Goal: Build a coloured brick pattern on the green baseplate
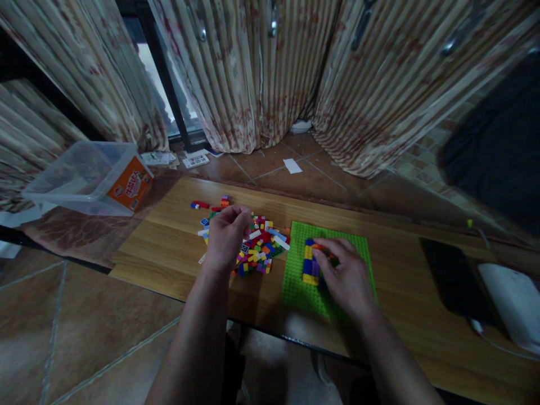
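A loose pile of small toy building bricks (257, 247) in many colours lies on the wooden table. Over its left side is my left hand (228, 233), thumb and fingers pinched together; whatever they hold, if anything, is hidden. To the right lies a green studded baseplate (295, 281). On it stands a small brick structure (311, 267) in blue, yellow and purple. My right hand (346, 275) reaches over the structure's right side, thumb and fingers closed around bricks at its upper end, where some orange shows. The hand covers part of the structure.
A clear plastic box (93, 191) with an orange label sits beyond the table's left end. On the right of the wooden table (160, 242) lie a black flat device (455, 281) and a white device (510, 304) with a cable. Curtains (261, 73) hang behind.
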The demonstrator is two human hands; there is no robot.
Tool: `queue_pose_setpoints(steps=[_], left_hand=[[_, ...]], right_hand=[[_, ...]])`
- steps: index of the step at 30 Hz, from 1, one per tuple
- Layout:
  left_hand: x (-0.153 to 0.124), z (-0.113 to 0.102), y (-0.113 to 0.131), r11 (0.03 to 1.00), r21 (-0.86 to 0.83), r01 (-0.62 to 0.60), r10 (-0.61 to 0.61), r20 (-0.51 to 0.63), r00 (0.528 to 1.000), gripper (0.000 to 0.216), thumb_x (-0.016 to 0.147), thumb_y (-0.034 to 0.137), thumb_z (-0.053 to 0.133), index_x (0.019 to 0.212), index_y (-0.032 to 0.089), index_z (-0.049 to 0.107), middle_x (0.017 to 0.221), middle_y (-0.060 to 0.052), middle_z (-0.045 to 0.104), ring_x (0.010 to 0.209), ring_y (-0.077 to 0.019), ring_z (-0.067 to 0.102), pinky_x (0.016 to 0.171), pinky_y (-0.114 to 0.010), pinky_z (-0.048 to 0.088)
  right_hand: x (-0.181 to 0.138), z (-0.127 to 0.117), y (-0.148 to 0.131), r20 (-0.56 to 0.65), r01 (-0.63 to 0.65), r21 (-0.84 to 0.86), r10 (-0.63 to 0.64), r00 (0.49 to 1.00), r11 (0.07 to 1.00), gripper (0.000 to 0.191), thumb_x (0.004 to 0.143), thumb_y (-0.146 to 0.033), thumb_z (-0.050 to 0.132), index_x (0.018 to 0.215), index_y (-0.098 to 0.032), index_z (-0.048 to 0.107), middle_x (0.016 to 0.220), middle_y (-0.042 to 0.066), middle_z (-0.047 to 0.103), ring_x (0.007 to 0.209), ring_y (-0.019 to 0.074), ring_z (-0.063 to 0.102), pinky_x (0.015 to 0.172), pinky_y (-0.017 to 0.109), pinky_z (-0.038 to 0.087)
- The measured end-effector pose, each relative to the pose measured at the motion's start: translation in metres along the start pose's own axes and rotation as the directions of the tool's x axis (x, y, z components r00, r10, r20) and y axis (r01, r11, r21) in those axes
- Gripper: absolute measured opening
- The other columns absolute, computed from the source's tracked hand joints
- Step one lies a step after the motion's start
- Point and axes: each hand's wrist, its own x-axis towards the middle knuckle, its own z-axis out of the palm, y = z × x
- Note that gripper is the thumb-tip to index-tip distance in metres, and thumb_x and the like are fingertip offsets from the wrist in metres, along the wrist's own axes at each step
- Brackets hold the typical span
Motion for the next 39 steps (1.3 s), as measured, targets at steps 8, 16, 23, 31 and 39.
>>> queue_pose_setpoints(steps=[8, 16, 23, 31, 39], left_hand=[[-0.001, 0.003, 0.0, 1.0, 0.007, 0.008, -0.008, -0.01, 1.0, 0.015, 0.071, 0.027, 0.068, 0.069, 0.015, 0.06, 0.057, 0.005, 0.054, 0.046, -0.0051, 0.043, 0.044, -0.016, 0.034], [-0.002, 0.003, 0.0, 1.0, 0.013, -0.003, 0.003, -0.008, 1.0, 0.015, 0.072, 0.027, 0.069, 0.07, 0.015, 0.061, 0.058, 0.004, 0.054, 0.047, -0.0052, 0.043, 0.045, -0.016, 0.035], [-0.001, 0.001, -0.002, 1.0, 0.029, -0.005, 0.005, 0.012, 1.0, 0.013, 0.072, 0.026, 0.068, 0.07, 0.015, 0.061, 0.055, 0.005, 0.051, 0.047, -0.0055, 0.042, 0.045, -0.016, 0.033], [-0.001, 0.002, -0.002, 0.997, 0.076, -0.001, -0.001, 0.029, 1.0, 0.015, 0.074, 0.028, 0.067, 0.071, 0.015, 0.06, 0.054, 0.005, 0.052, 0.046, -0.0058, 0.042, 0.045, -0.017, 0.033], [-0.002, 0.004, 0.001, 0.993, 0.118, 0.021, -0.026, 0.041, 0.999, 0.015, 0.072, 0.028, 0.067, 0.069, 0.015, 0.061, 0.055, 0.004, 0.054, 0.047, -0.0065, 0.045, 0.046, -0.018, 0.037]], right_hand=[[0.0, -0.005, 0.014, 0.012, -0.081, -0.02, 0.081, 0.997, 0.997, 0.031, 0.09, -0.047, 0.058, 0.098, -0.02, 0.072, 0.095, 0.008, 0.069, 0.091, 0.0253, 0.062, 0.084, 0.041, 0.048], [0.005, -0.006, 0.025, 0.066, -0.176, -0.073, 0.181, 0.981, 0.982, 0.028, 0.086, -0.046, 0.06, 0.09, -0.021, 0.071, 0.09, 0.006, 0.07, 0.084, 0.0238, 0.062, 0.081, 0.039, 0.046], [0.008, -0.013, 0.031, 0.146, -0.137, -0.082, 0.147, 0.978, 0.987, 0.024, 0.087, -0.041, 0.054, 0.09, -0.024, 0.07, 0.094, 0.006, 0.07, 0.087, 0.0236, 0.062, 0.082, 0.039, 0.047], [0.01, -0.02, 0.033, 0.221, -0.019, -0.13, 0.048, 0.974, 0.991, 0.025, 0.091, -0.038, 0.051, 0.09, -0.022, 0.071, 0.095, 0.007, 0.068, 0.091, 0.0246, 0.061, 0.085, 0.04, 0.047], [0.01, -0.02, 0.036, 0.229, 0.043, -0.151, -0.008, 0.973, 0.988, 0.026, 0.093, -0.037, 0.052, 0.094, -0.022, 0.073, 0.095, 0.007, 0.067, 0.092, 0.0247, 0.061, 0.085, 0.041, 0.048]])
